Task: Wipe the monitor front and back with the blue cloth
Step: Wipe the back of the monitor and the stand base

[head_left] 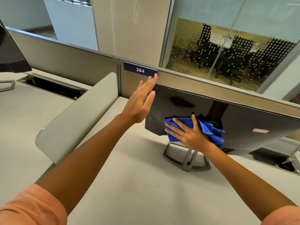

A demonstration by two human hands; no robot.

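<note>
A dark monitor (pixel 243 117) stands on a grey stand (pixel 186 161) on the desk, its screen facing me. My right hand (pixel 190 135) presses a bunched blue cloth (pixel 209 130) flat against the lower left part of the screen, fingers spread and straight. My left hand (pixel 141 101) is raised beside the monitor's left edge, fingers straight and close together. I cannot tell whether it touches the edge. The monitor's back is hidden.
A grey partition (pixel 211 80) with a blue "384" label (pixel 140 70) runs right behind the monitor. A curved desk divider (pixel 78 114) stands to the left. Another monitor (pixel 11 56) sits at the far left. The light desk surface (pixel 138 184) lies under my arms.
</note>
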